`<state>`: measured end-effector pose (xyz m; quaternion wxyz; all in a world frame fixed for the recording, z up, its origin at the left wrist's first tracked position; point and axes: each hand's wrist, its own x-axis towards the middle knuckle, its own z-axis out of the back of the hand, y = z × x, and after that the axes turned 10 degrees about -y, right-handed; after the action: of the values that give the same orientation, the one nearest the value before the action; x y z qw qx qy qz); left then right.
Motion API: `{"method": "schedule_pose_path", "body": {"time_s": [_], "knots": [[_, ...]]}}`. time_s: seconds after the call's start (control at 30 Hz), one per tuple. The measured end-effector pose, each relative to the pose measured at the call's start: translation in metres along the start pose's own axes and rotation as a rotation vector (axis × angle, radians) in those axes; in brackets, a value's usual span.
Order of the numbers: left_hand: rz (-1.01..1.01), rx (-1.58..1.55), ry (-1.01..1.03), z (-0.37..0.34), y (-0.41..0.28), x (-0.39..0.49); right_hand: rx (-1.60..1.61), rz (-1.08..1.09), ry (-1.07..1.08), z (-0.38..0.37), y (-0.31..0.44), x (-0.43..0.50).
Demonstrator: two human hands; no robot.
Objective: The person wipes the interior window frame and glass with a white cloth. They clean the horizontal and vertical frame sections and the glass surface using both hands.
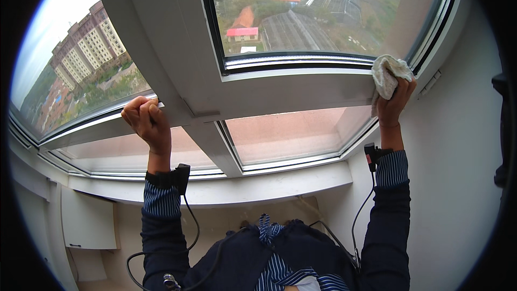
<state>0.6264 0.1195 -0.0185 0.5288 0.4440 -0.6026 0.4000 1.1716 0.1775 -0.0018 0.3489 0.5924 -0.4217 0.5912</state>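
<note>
My right hand [394,99] holds a crumpled white cloth [389,74] at the lower right corner of the upper window pane [307,16], where the cloth touches the window frame [299,93]. Part of the cloth hangs down behind my fingers. My left hand [147,121] is curled into a fist at the lower right corner of the left window pane [80,56], against the frame; whether anything is inside it cannot be told. Both wrists bear black straps with small devices and cables.
Below the panes runs a white windowsill [258,192]. Two lower panes [291,137] sit above it. A white wall [448,149] with a hinge beside the frame is at the right. A white cabinet [89,220] stands at the lower left. Cables hang from both wrists near my body.
</note>
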Motion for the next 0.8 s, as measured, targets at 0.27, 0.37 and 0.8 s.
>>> {"method": "schedule_pose_path", "body": {"time_s": [0.27, 0.37, 0.8], "knots": [[0.054, 0.021, -0.002, -0.002, -0.001, -0.003, 0.012, -0.209, -0.146, -0.010, 0.029, 0.007], [0.043, 0.028, -0.008, -0.002, 0.000, -0.002, 0.038, -0.200, -0.169, -0.030, 0.086, 0.011], [-0.005, 0.020, 0.022, 0.000, 0.001, -0.005, 0.433, 0.068, 0.081, -0.057, 0.212, 0.027]]}}
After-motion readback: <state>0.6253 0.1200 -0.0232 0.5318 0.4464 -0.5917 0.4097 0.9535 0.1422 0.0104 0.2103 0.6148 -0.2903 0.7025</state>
